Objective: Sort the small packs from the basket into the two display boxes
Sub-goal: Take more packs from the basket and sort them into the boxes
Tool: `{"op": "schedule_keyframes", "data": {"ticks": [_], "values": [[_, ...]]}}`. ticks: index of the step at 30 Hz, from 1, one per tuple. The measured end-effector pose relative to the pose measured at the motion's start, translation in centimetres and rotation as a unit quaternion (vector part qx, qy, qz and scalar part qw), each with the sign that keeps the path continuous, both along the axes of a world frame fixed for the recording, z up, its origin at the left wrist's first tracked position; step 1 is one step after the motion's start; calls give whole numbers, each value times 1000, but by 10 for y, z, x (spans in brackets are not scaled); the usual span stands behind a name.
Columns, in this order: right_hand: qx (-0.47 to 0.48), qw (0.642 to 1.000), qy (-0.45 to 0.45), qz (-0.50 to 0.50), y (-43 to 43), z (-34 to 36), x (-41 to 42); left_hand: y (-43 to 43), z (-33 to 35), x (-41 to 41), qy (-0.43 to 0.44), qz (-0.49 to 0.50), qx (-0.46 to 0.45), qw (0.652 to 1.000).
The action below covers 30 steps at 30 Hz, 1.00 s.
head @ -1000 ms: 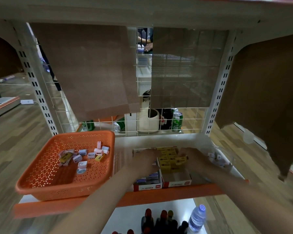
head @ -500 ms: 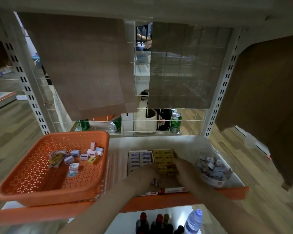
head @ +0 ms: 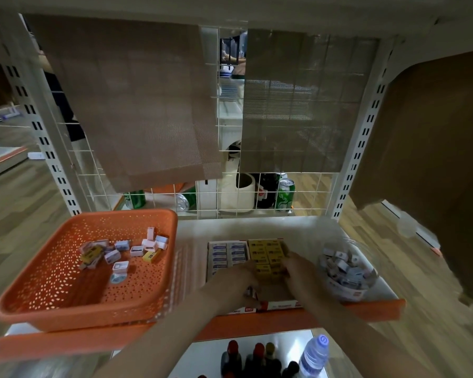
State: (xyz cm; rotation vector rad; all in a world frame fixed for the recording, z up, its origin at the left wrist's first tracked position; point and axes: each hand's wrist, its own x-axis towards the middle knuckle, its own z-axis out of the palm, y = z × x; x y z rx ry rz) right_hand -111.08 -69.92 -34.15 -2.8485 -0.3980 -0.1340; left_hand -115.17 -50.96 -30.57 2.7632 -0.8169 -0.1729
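I keep my left hand (head: 236, 279) and right hand (head: 298, 271) pressed on the yellow packs (head: 268, 255) in the right display box (head: 280, 302), probably to line them up, while more packs wait in the orange basket (head: 52, 301) at left.

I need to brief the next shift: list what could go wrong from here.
1. The basket overhangs the shelf's front lip; a bump from the left forearm might tip it and its loose packs.
2. Both hands crowd the stacked yellow packs; a nudge could topple them.
3. The right elbow could knock the clear tub near the shelf edge.
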Motion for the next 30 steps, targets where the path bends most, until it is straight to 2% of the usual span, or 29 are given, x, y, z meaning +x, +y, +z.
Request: {"op": "schedule_keyframes", "data": {"ticks": [6, 11, 16, 18, 21, 25, 30], "values": [[-33, 999, 23, -8, 1, 3, 2, 0, 1, 0, -16, -3, 28, 999], [-57, 998, 20, -14, 7, 11, -1, 4, 0, -5, -28, -19, 15, 999], [-86, 996, 3, -2, 12, 29, -8, 34, 19, -10, -79, -5, 8, 997], [-88, 996, -24, 1, 23, 45, -14, 58, 31, -10, -88, 28, 0, 996], [-34, 997, -60, 19, 58, 74, -25, 97, 49, -12, -118, 91, -33, 988], [34, 991, -65, 109, 130, 101, -34, 155, 66, -23, -162, 194, -8, 967], [-48, 977, -48, 202, 223, 93, -32, 214, 61, -34, -88, 314, 78, 942]]}}
